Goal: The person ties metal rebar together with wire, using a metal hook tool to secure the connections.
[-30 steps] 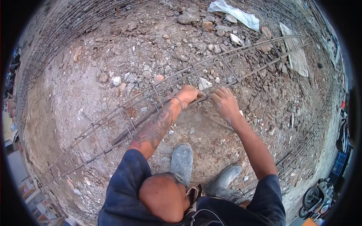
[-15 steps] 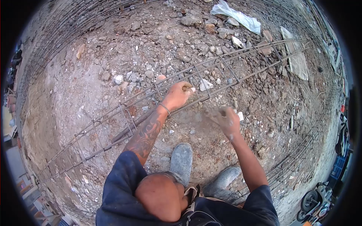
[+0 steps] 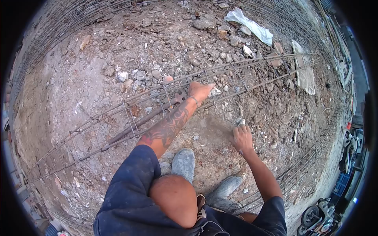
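Note:
A long, narrow rebar cage (image 3: 130, 114) with stirrups runs diagonally across the rubble in front of my boots (image 3: 183, 165). My left hand (image 3: 200, 91) reaches over the near bars and closes at the cage beside a stirrup; its fingertips lie close to a pale stone (image 3: 215, 91). On the near side of the cage, my right hand (image 3: 241, 137) is held low with its fingers curled in. Left of that hand is a brownish smear, so what it holds cannot be made out. A pale stone (image 3: 241, 122) shows just beyond its knuckles.
A brown bar (image 3: 143, 121) lies along the cage under my left forearm. More rebar cages curve along the far side (image 3: 59, 35) and lower right (image 3: 303, 167). White plastic (image 3: 252, 26) and a pale sheet (image 3: 304, 70) lie beyond. Motorcycles (image 3: 315, 216) stand at lower right.
My left hand has moved right and slightly farther away along the cage. My right hand has come lower and turned, its knuckles now facing up. The whole view has shifted a little.

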`<action>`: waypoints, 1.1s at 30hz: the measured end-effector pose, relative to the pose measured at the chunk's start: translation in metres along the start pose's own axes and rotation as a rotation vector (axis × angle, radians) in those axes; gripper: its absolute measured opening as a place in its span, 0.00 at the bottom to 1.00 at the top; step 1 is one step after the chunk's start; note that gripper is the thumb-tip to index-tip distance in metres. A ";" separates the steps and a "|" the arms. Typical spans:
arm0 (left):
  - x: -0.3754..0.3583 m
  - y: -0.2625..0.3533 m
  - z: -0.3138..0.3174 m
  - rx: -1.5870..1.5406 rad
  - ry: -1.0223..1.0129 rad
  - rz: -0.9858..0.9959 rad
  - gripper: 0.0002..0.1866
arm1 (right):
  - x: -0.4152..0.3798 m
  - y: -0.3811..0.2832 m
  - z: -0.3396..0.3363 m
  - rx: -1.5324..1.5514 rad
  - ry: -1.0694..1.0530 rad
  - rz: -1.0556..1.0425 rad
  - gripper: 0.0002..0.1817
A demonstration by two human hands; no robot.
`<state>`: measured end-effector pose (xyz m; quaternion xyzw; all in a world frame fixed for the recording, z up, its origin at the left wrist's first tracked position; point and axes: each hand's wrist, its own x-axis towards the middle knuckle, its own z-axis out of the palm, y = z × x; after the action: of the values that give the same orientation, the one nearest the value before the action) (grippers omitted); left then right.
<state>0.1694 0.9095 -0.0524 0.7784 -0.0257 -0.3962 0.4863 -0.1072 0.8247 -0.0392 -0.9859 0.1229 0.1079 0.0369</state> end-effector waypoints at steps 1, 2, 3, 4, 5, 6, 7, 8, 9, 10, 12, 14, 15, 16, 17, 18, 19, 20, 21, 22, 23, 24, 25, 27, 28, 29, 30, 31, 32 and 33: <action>0.002 -0.003 -0.004 -0.002 -0.030 0.020 0.26 | 0.003 0.000 -0.007 -0.040 -0.034 -0.027 0.18; 0.003 -0.006 -0.005 -0.007 -0.069 0.041 0.24 | 0.005 0.001 -0.012 -0.051 -0.049 -0.014 0.18; 0.011 -0.015 0.003 -0.025 -0.092 0.037 0.24 | 0.007 0.005 -0.020 0.001 -0.137 0.005 0.16; 0.018 -0.023 0.010 -0.039 -0.012 0.074 0.23 | 0.013 0.009 -0.034 0.051 -0.223 0.021 0.15; 0.023 -0.030 0.017 -0.051 0.070 0.107 0.22 | 0.018 0.016 -0.051 0.032 -0.242 0.030 0.15; 0.008 -0.013 0.008 -0.017 -0.050 0.058 0.25 | 0.024 0.019 -0.079 0.015 -0.336 0.091 0.13; 0.006 -0.012 0.012 -0.024 -0.066 0.052 0.25 | 0.034 0.022 -0.110 0.002 -0.426 0.153 0.12; 0.005 -0.012 0.019 0.029 -0.010 0.067 0.27 | 0.046 0.030 -0.144 0.061 -0.565 0.207 0.11; 0.004 -0.010 0.022 0.088 0.047 0.080 0.30 | 0.053 0.039 -0.178 0.224 -0.606 0.283 0.10; 0.004 -0.002 0.017 0.105 -0.080 -0.016 0.36 | 0.065 0.036 -0.221 0.285 -0.644 0.369 0.10; 0.019 0.001 0.009 0.165 -0.182 -0.007 0.36 | 0.068 0.066 -0.256 0.469 -0.558 0.367 0.14; 0.023 0.007 -0.001 0.277 -0.375 -0.009 0.34 | 0.072 0.081 -0.288 0.583 -0.541 0.511 0.15; 0.022 0.016 -0.013 0.264 -0.356 -0.027 0.34 | 0.076 0.085 -0.299 0.628 -0.507 0.492 0.14; 0.019 0.028 -0.024 0.331 -0.534 -0.035 0.33 | 0.085 0.090 -0.305 0.623 -0.527 0.467 0.14; 0.018 0.033 -0.033 0.316 -0.659 -0.085 0.30 | 0.091 0.095 -0.309 0.690 -0.528 0.480 0.14; 0.017 0.038 -0.042 0.303 -0.782 -0.137 0.27 | 0.097 0.098 -0.313 0.758 -0.529 0.497 0.14; 0.017 0.052 -0.061 0.371 -0.718 0.035 0.25 | 0.110 0.092 -0.318 0.758 -0.542 0.480 0.14; 0.015 0.072 -0.084 0.442 -0.648 0.204 0.23 | 0.128 0.082 -0.322 0.732 -0.565 0.471 0.15; 0.015 0.088 -0.104 0.422 -0.539 0.242 0.22 | 0.144 0.080 -0.321 0.711 -0.594 0.458 0.15; 0.021 0.101 -0.119 0.408 -0.427 0.282 0.21 | 0.163 0.090 -0.310 0.405 -0.586 0.197 0.15; 0.037 0.106 -0.130 0.394 -0.374 0.310 0.22 | 0.183 0.089 -0.304 0.417 -0.597 0.173 0.15; 0.049 0.109 -0.137 0.378 -0.317 0.335 0.23 | 0.205 0.079 -0.297 0.157 -0.645 0.042 0.13; 0.053 0.119 -0.140 0.387 -0.289 0.313 0.23 | 0.231 0.074 -0.288 -0.105 -0.666 -0.097 0.11; 0.064 0.136 -0.133 0.396 -0.365 0.470 0.29 | 0.283 0.082 -0.248 -0.313 -0.566 -0.389 0.08; 0.066 0.141 -0.119 0.480 -0.378 0.487 0.35 | 0.309 0.087 -0.230 -0.385 -0.456 -0.572 0.09; 0.069 0.147 -0.101 0.571 -0.408 0.509 0.42 | 0.330 0.090 -0.213 -0.446 -0.336 -0.735 0.10; 0.072 0.155 -0.083 0.492 -0.494 0.412 0.46 | 0.344 0.083 -0.205 -0.421 -0.343 -0.739 0.10; 0.075 0.161 -0.068 0.398 -0.565 0.317 0.51 | 0.359 0.067 -0.207 -0.505 -0.354 -0.845 0.10; 0.082 0.156 -0.057 0.387 -0.551 0.301 0.51 | 0.373 0.053 -0.212 -0.598 -0.355 -0.962 0.10; 0.091 0.144 -0.048 0.174 -0.472 0.270 0.52 | 0.385 0.044 -0.216 -0.599 -0.353 -0.991 0.10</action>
<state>0.3122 0.8304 0.0157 0.6929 -0.2754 -0.4945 0.4467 0.2901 0.6710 0.0836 -0.8604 -0.3946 0.2697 -0.1766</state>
